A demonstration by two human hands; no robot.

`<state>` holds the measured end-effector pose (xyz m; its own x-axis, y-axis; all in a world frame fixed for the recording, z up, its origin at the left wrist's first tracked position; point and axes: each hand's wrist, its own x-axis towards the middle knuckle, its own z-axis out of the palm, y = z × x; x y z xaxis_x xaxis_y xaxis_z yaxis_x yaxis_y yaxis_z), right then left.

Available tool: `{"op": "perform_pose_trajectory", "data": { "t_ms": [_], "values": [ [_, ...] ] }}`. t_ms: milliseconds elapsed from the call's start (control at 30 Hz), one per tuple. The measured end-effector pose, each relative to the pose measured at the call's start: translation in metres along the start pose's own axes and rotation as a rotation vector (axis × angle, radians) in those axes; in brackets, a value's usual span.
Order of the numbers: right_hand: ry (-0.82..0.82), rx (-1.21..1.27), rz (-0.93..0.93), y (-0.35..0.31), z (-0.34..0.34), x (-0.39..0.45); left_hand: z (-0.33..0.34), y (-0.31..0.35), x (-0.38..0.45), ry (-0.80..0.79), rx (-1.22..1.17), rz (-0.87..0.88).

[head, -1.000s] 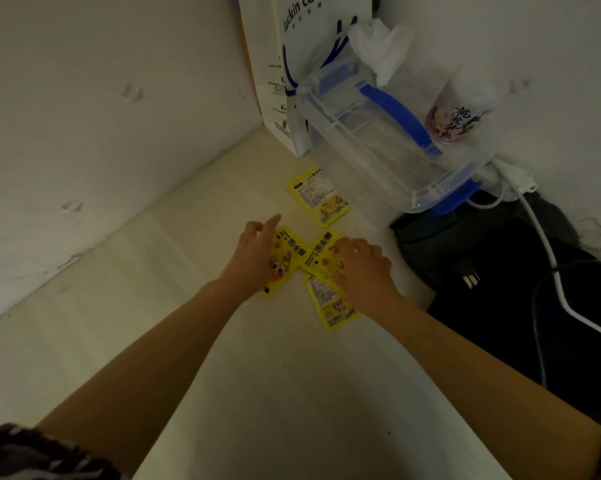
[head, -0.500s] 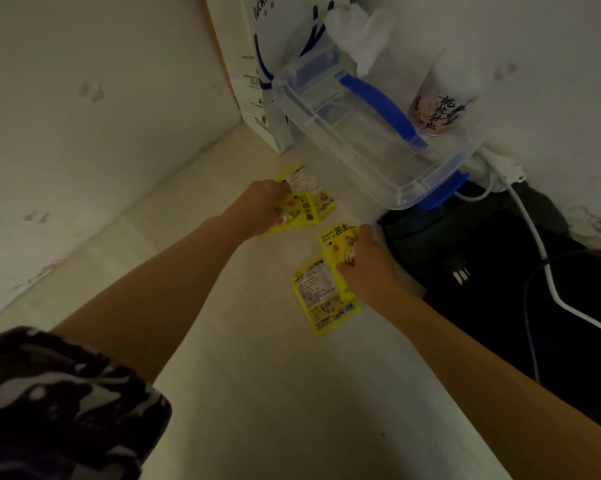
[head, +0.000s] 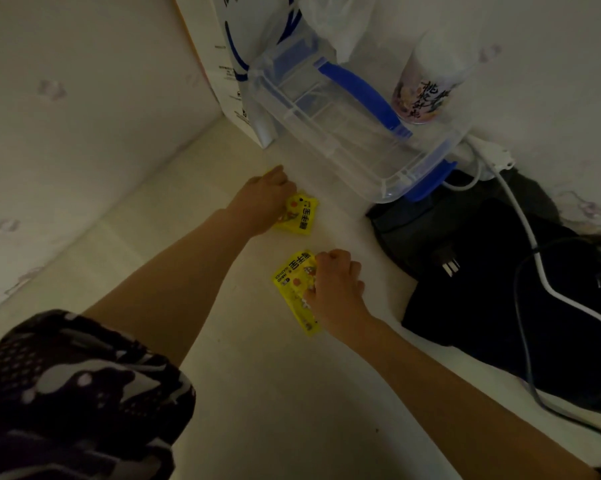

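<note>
two stacks, head view: far packets (head: 301, 214) lie just in front of the clear box (head: 344, 133); near packets (head: 294, 275) sit further out from the box, towards you.
left hand (head: 262, 199): your fingers curl round the far packets and grip them, close to the box's front wall.
right hand (head: 337, 289): bent fingers pinch the near packets at one edge; whether the lower one is caught, i cannot tell.
risk: the glossy packets could slide apart as you lift, since the pinch sits on one side only.
risk: your left knuckles are near the box, so a push forward may nudge it.
around: white paper bag (head: 229, 64) behind the box's left end; printed cup (head: 424, 95) at its far right.
in the way: black bag (head: 482, 271) right of the box, with a white cable (head: 521, 216) across it.
</note>
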<state>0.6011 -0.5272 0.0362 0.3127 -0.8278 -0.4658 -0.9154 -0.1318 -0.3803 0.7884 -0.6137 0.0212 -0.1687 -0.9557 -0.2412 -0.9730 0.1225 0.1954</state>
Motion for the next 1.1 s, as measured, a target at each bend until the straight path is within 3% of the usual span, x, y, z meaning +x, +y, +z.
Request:
{"op": "perform_pose_trajectory", "data": {
  "t_ms": [233,333,500,600,767,933,1100],
  "values": [
    [0.012,-0.034,-0.057,0.000,0.016,-0.021,0.021,0.006,-0.060,0.025,-0.047,-0.167],
    [-0.003,0.106,-0.044,0.004,0.023,-0.029,0.026,0.012,-0.084,0.049,-0.079,-0.261],
    [-0.044,0.323,-0.027,0.015,0.022,-0.038,0.039,0.024,-0.124,0.222,-0.451,-0.506],
    [-0.050,0.418,-0.016,0.024,0.012,-0.046,0.042,0.033,-0.146,0.219,-0.578,-0.659],
    [-0.065,0.524,-0.030,0.045,0.002,-0.063,0.054,0.059,-0.187,0.204,-0.667,-0.800],
    [-0.007,0.529,-0.074,0.062,0.001,-0.089,0.058,0.096,-0.225,0.287,-1.090,-0.953],
    [0.046,0.641,-0.013,0.072,-0.001,-0.125,0.055,0.134,-0.257,0.384,-1.315,-0.993]
  ]
}}
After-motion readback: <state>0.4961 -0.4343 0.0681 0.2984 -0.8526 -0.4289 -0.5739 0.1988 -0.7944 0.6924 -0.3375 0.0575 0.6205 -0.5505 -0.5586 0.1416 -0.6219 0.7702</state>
